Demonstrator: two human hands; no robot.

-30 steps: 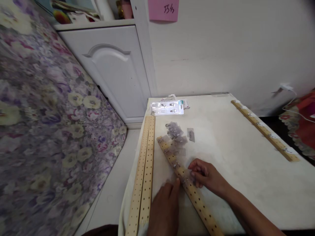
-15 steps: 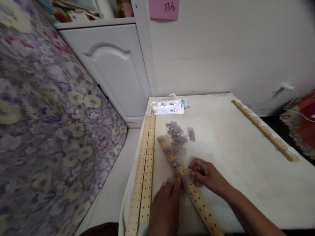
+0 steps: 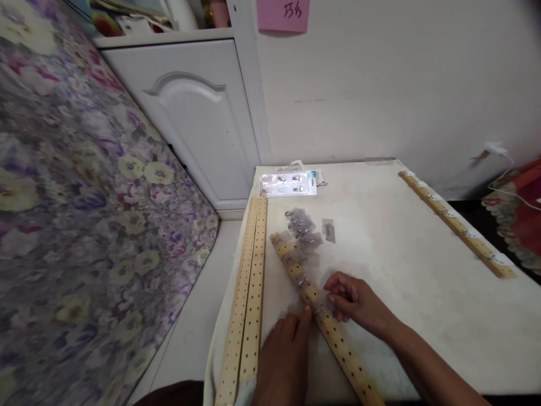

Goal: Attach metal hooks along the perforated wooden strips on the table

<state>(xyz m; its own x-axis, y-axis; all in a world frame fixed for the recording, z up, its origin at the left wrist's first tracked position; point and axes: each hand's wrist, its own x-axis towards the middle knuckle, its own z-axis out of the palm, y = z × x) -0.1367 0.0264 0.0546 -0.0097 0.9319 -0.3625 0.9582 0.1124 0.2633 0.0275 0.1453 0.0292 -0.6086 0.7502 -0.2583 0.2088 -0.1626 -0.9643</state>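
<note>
A wooden strip [image 3: 349, 361] with rows of holes lies slanted on the table. Several metal hooks on clear backings sit along its upper part. My left hand [image 3: 284, 358] rests beside its left edge, one digit stretched out with the tip touching the strip, the other fingers bent and partly hidden. On the other side, my right hand [image 3: 353, 299] pinches the edge of a clear-backed hook [image 3: 320, 307] lying on the strip. Beyond the strip's far end is a pile of similar clear-backed hooks [image 3: 302, 223], with a single one [image 3: 328, 230] to its right.
Two more perforated wooden strips [image 3: 249, 304] lie side by side along the table's left edge. Hook packaging [image 3: 288, 184] is at the back. Another strip with hooks [image 3: 456, 224] runs along the right edge. A white cabinet [image 3: 190, 124] and floral curtain [image 3: 84, 197] stand left.
</note>
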